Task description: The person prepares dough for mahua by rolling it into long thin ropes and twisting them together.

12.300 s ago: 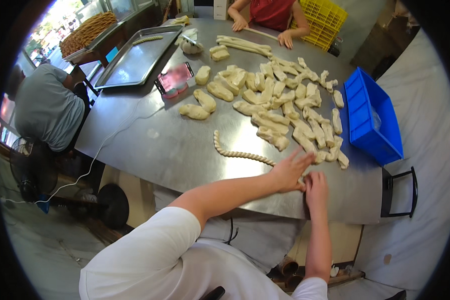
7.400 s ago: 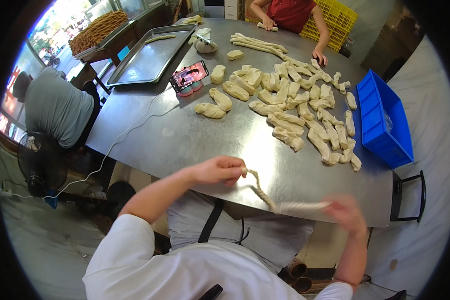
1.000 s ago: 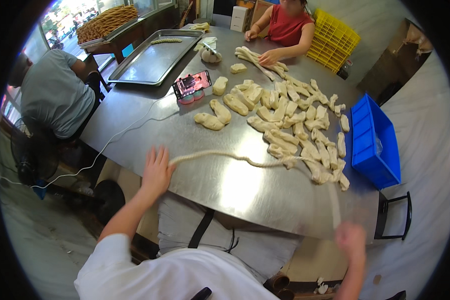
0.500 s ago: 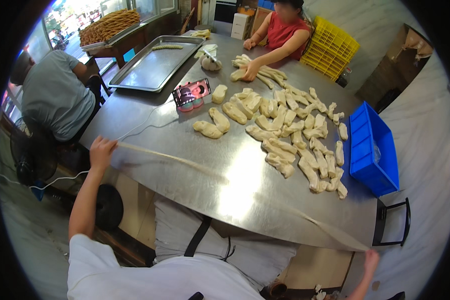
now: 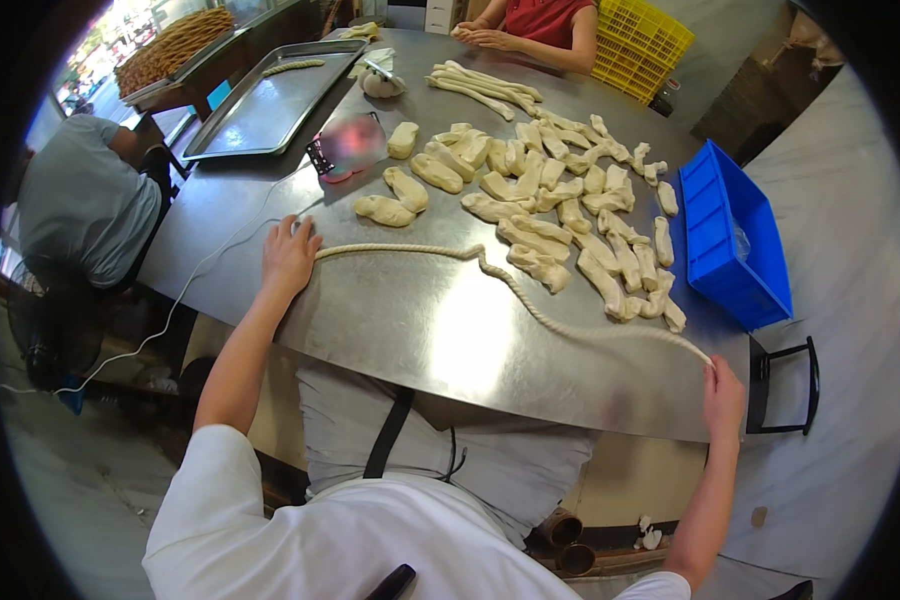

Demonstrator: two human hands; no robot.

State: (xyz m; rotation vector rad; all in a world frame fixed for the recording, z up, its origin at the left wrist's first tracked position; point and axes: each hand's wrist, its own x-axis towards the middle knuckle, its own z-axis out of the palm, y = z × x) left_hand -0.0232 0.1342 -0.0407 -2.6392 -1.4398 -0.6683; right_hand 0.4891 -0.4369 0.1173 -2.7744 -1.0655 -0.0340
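My left hand [image 5: 288, 255] lies on the steel table [image 5: 380, 310] with its fingers spread, against one end of a long twisted dough strand [image 5: 390, 248]. The strand runs rightward over the metal in waves, kinked near its middle, up to my right hand [image 5: 721, 390], whose fingers are closed on the other end near the table's right part. Beyond it lie several pale dough pieces [image 5: 435, 172] in a loose spread, with straight dough sticks [image 5: 470, 82] farther back.
A co-worker in red [image 5: 540, 30] works at the far side. A blue crate [image 5: 710, 230] is at the right, a metal tray [image 5: 250, 120] at the back left. A phone [image 5: 345, 150] with a white cable stands near the dough. Another person [image 5: 80, 210] sits at left, by a fan.
Both my hands have moved away from my body, the left also rightward. The strand, blurred and stretched half a second ago, now lies wavy. The co-worker's hands have drawn back from the dough.
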